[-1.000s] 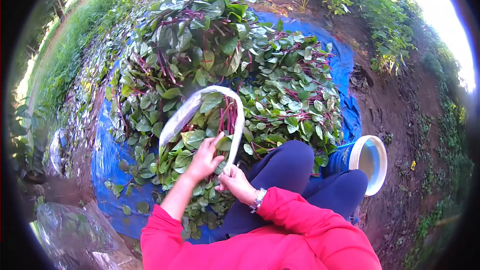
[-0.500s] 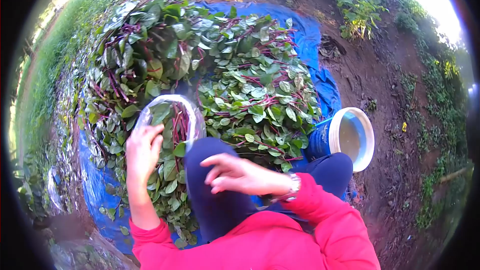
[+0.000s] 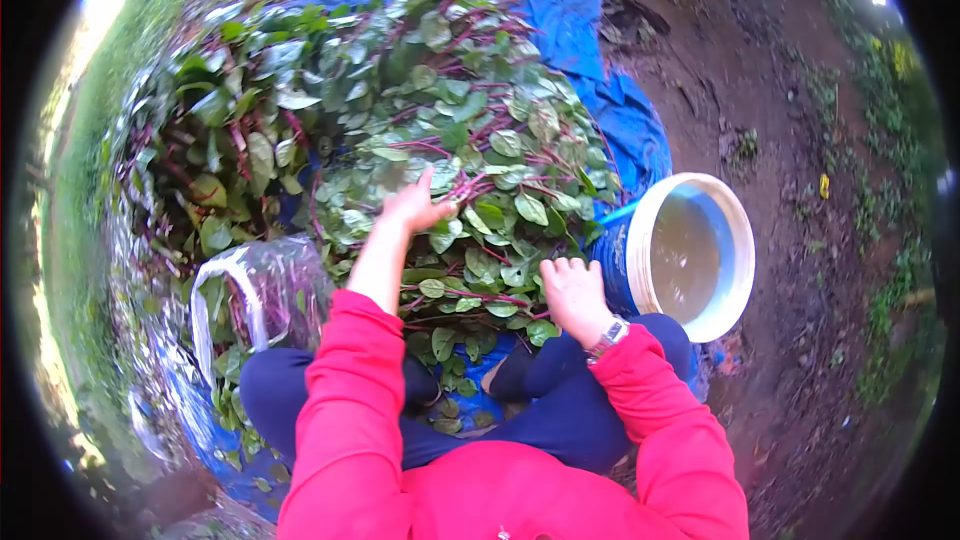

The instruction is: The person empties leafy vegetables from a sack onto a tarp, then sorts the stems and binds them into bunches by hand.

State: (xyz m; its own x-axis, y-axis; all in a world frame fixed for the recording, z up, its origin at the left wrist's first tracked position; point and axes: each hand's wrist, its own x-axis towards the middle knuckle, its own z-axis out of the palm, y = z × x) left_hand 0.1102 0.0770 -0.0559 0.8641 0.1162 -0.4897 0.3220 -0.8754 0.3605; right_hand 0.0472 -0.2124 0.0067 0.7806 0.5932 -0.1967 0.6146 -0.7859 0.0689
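A broad heap of green leaves on purple-red stems (image 3: pixel 530 160) is spread across the middle of the scene, supported by a crinkled blue plastic tarp (image 3: pixel 560 15). The bare left hand (image 3: pixel 413 206) is held over the near middle of this heap, at the leaves, with its thumb stretched to the right and its index finger pointed to the far side; a wide gap is left between the two. Whether any stem is touched by the remaining fingers cannot be told. The bare right hand (image 3: pixel 572 292) is placed at the near right edge of the heap, back upward, with its fingers bent; whether anything is held beneath them cannot be told.

To the left, a darker, taller pile of the same leafy stems (image 3: pixel 235 130) is seen beside the broad heap. Nearer, a clear, glossy plastic bag (image 3: pixel 285 285) is set at the left, just beyond the left knee, and leaves are seen around it. On the right, a blue cylindrical bucket with a thick white rim (image 3: pixel 612 258) is tilted, and murky brownish water (image 3: pixel 686 255) is contained in it. A silver-coloured wristwatch (image 3: pixel 607 338) is worn on the right wrist, below a red sleeve (image 3: pixel 660 395). Bare brown soil (image 3: pixel 760 140) is exposed at the far right.
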